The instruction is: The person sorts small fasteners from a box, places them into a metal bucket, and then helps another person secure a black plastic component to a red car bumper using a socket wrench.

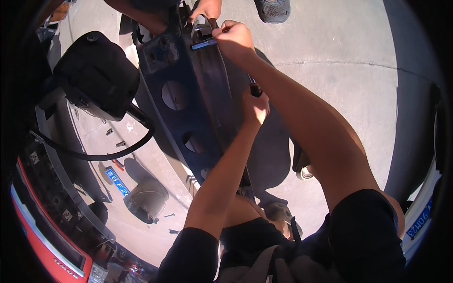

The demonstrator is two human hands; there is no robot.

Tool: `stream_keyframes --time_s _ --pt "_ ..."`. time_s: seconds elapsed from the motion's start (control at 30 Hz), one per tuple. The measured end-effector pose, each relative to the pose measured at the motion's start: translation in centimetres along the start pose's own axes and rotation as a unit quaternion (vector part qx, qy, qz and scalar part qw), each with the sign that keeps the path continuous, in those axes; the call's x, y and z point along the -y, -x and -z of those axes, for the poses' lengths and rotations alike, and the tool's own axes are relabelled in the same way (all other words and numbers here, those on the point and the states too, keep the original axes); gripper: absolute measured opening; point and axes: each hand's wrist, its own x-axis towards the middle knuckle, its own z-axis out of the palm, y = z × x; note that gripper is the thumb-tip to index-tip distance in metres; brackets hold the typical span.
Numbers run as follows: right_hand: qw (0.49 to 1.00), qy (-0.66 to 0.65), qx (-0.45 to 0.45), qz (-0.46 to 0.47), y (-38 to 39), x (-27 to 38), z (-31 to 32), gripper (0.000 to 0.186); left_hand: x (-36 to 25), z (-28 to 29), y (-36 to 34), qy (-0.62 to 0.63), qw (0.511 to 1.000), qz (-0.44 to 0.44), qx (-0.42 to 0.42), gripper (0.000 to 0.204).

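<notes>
A long dark-blue metal beam (155,80) with round cut-outs runs in front of me, from the top toward my knees. My right hand (235,41) is closed round the head end of a ratchet wrench, whose silver socket (204,45) points left against a bracket at the beam's far end. Lower down, my left hand (257,107) grips the wrench's black handle (255,90). My right forearm covers the middle of the tool. Beside my right hand, another person's hand (206,10) holds the bracket. That person's other arm (148,18) reaches onto the beam.
A black housing (96,75) with a thick curved cable hangs at the left. On the floor there lie a grey bucket (148,198), a blue plate (114,180) and loose sockets (121,144). A red vehicle panel (52,245) stands lower left. A shoe (273,10) is at the top.
</notes>
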Motion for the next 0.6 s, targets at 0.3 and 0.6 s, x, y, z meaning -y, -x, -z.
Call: stream_keyframes --time_s 0.3,0.6 --pt "0.927 0.141 0.312 -0.151 -5.6 1.6 1.5 0.022 -28.2 4.9 4.2 0.306 0.872 0.376 0.067 0.011" --pt "0.938 0.073 0.066 -0.333 -0.5 7.0 0.3 0.028 -24.1 5.3 5.2 -0.042 0.909 0.410 0.062 0.011"
